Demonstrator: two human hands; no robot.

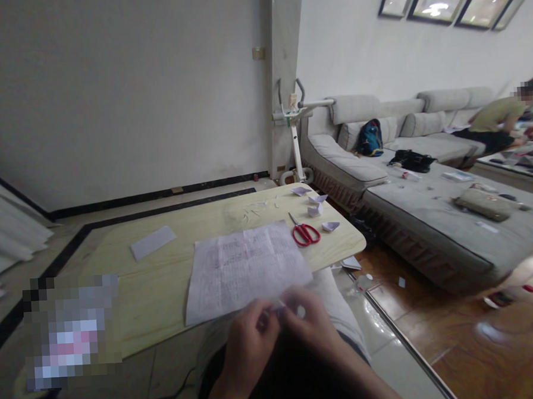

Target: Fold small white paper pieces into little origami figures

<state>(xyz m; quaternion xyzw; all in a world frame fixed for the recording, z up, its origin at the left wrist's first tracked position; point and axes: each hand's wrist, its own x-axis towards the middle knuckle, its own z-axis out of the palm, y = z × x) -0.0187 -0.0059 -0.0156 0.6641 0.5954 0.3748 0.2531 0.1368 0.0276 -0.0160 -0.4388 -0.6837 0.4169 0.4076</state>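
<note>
My left hand (254, 332) and my right hand (312, 316) meet over my lap, at the near edge of the table. Both are closed, with their fingertips pinching a small piece of white paper (278, 304); it is blurred and mostly covered by the fingers. Just beyond them a large creased printed sheet (247, 266) lies flat. To its right rest red-handled scissors (306, 235), closed, with the blades pointing away from me. Several small folded paper boats (315, 210) stand along the table's far right side.
A blank white paper (152, 242) and thin paper scraps (252, 214) lie on the pale wooden table (164, 294). A pixelated patch covers its left end. Right of it stands a grey sofa (433, 232) with bags; a person (497, 122) sits farther back. Litter dots the floor.
</note>
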